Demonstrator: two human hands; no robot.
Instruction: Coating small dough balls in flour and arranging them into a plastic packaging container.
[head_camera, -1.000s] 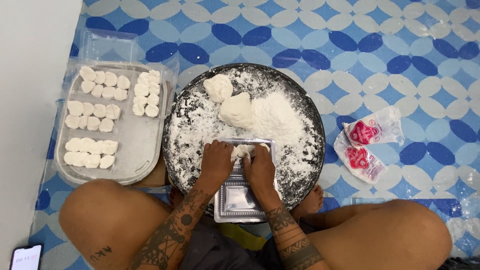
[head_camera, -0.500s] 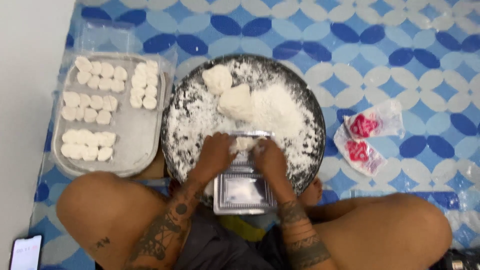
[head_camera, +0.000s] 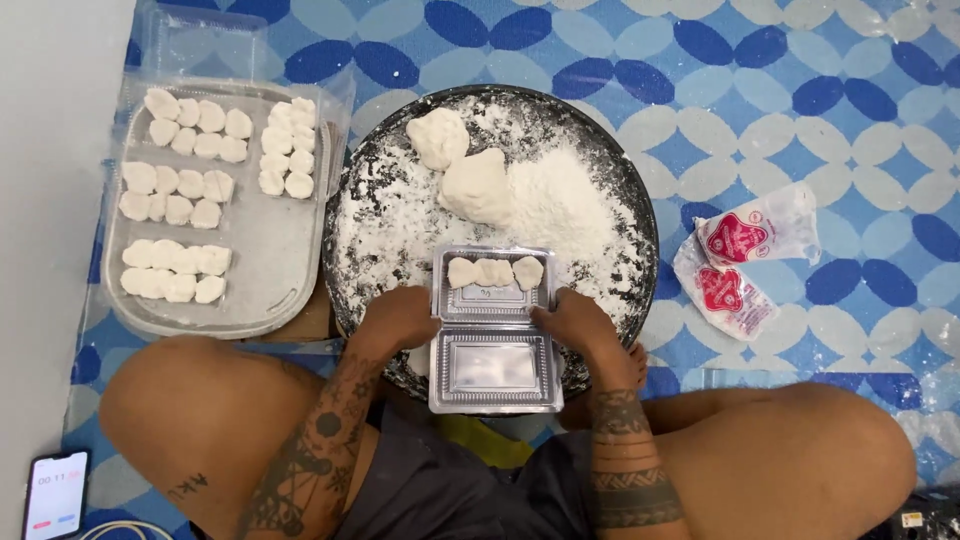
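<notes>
A clear plastic clamshell box (head_camera: 494, 368) lies open on the near rim of a round dark tray (head_camera: 640, 200) dusted with white flour. Three small white dough pieces (head_camera: 494, 271) sit in a row in the box's far half. My left hand (head_camera: 400, 318) rests against the box's left edge, my right hand (head_camera: 575, 322) against its right edge; both are floury. Two larger dough lumps (head_camera: 474, 184) lie on the tray beside a flour heap (head_camera: 560, 205).
A grey tray (head_camera: 270, 265) at left carries several rows of white dough pieces (head_camera: 180, 195). Two clear bags with red print (head_camera: 740, 260) lie on the blue patterned mat at right. A phone (head_camera: 55, 495) lies by my left knee. My crossed legs frame the box.
My hands have drawn back from over the box's far half to its two sides, uncovering the three dough pieces in it.
</notes>
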